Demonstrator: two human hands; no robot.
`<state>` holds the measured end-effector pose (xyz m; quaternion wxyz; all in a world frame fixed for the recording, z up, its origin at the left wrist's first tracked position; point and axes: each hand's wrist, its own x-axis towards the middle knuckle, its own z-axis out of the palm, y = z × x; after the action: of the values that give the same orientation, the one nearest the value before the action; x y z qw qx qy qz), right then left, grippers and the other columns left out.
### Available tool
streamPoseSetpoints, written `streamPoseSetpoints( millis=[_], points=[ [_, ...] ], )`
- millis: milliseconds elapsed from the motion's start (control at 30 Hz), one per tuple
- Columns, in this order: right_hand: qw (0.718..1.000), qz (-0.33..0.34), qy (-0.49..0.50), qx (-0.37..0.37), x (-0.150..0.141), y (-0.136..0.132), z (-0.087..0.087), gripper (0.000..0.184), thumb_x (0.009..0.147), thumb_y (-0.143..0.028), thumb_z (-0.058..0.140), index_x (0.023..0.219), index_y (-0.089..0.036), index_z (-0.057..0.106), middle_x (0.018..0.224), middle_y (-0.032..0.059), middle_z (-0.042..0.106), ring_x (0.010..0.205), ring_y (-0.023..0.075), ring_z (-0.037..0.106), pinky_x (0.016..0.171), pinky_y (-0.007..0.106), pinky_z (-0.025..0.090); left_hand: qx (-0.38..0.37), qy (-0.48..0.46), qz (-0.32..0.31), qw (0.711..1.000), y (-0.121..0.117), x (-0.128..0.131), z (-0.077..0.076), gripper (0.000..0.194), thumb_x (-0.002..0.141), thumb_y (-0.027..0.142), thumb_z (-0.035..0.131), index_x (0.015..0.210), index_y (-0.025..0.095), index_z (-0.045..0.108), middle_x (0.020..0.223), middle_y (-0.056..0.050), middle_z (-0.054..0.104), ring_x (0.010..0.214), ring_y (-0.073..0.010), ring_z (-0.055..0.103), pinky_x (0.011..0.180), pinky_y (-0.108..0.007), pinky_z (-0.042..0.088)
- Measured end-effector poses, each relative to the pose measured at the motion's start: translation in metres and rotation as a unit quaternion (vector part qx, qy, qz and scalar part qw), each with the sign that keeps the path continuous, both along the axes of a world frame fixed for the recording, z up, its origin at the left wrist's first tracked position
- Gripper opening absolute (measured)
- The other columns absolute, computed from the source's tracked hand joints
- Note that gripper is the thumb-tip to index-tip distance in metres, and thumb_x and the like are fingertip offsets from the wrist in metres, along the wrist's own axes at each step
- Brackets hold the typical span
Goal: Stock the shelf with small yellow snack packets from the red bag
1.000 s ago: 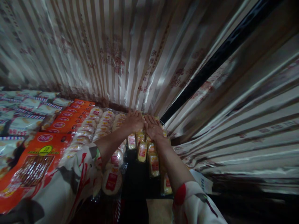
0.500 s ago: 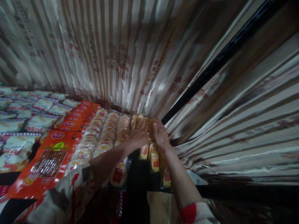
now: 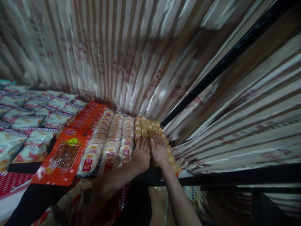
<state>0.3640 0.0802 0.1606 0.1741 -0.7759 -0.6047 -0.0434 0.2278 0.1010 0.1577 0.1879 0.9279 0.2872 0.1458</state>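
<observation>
1. Nearest, a patterned sleeve (image 3: 68, 201) crosses the lower left, and a red basket (image 3: 14, 182) shows below the front of the display.
2. The left hand (image 3: 141, 155) lies palm down on the small yellow packs (image 3: 147, 122), fingers straight and narrowly spaced; no grip shows, and what lies under the palm is hidden.
3. The right hand (image 3: 159, 149) rests just beside it on the same packs, fingers outstretched and close together, also without a visible grip.
4. The yellow packs sit at the right end of the display. Beyond the fingertips they form close, fairly even rows; the rightmost row runs forward past the right wrist. This far part looks settled. Between the wrists, dark shelf (image 3: 148, 175) shows bare toward the front edge, so that stretch appears unfilled.
5. To the left, round cracker packs (image 3: 114, 131), orange packs (image 3: 67, 150) and white snack bags (image 3: 58, 117) lie in overlapping rows and look laid out.
6. Farthest, striped sheeting (image 3: 117, 56) hangs behind, with a black pole (image 3: 211, 75) slanting across it.
</observation>
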Motion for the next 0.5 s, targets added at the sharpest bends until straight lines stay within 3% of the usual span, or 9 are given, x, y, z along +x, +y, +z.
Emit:
streamPoseSetpoints(
  millis=[100, 200, 367, 500],
  points=[
    [0.997, 0.013, 0.055, 0.057, -0.022, -0.015, -0.003, 0.064, 0.1, -0.044, 0.017, 0.134, -0.005, 0.054, 0.143, 0.0182, 0.052, 0.14, 0.0225, 0.039, 0.116, 0.045, 0.032, -0.002, -0.046, 0.01, 0.999, -0.015, -0.007, -0.008, 0.063, 0.091, 0.025, 0.038, 0.147, -0.002, 0.031, 0.152, -0.023, 0.036, 0.145, -0.0343, 0.025, 0.12, -0.056, 0.021],
    [0.989, -0.015, 0.101, 0.111, -0.049, -0.039, -0.006, 0.062, 0.099, -0.045, 0.018, 0.132, -0.008, 0.056, 0.14, 0.0181, 0.054, 0.138, 0.023, 0.042, 0.114, 0.046, 0.036, -0.007, -0.079, 0.002, 0.997, -0.035, -0.026, -0.013, 0.06, 0.089, 0.022, 0.039, 0.144, -0.001, 0.037, 0.148, -0.023, 0.043, 0.143, -0.0333, 0.033, 0.119, -0.051, 0.029],
    [0.977, -0.034, 0.129, 0.169, -0.101, -0.086, -0.004, 0.056, 0.099, -0.04, 0.019, 0.124, -0.012, 0.061, 0.125, 0.0174, 0.064, 0.125, 0.0242, 0.055, 0.106, 0.047, 0.044, -0.016, -0.174, -0.083, 0.981, -0.071, -0.076, -0.019, 0.049, 0.089, 0.018, 0.035, 0.132, 0.002, 0.052, 0.135, -0.021, 0.057, 0.133, -0.0258, 0.048, 0.115, -0.042, 0.039],
    [0.976, -0.012, 0.16, 0.145, -0.153, -0.123, -0.017, 0.049, 0.099, -0.038, 0.022, 0.107, -0.02, 0.067, 0.106, 0.0138, 0.071, 0.104, 0.0233, 0.066, 0.092, 0.042, 0.052, -0.043, -0.213, -0.134, 0.967, -0.1, -0.124, -0.043, 0.04, 0.087, 0.016, 0.038, 0.118, 0.007, 0.061, 0.116, -0.017, 0.068, 0.116, -0.0218, 0.06, 0.107, -0.037, 0.047]
  ],
)
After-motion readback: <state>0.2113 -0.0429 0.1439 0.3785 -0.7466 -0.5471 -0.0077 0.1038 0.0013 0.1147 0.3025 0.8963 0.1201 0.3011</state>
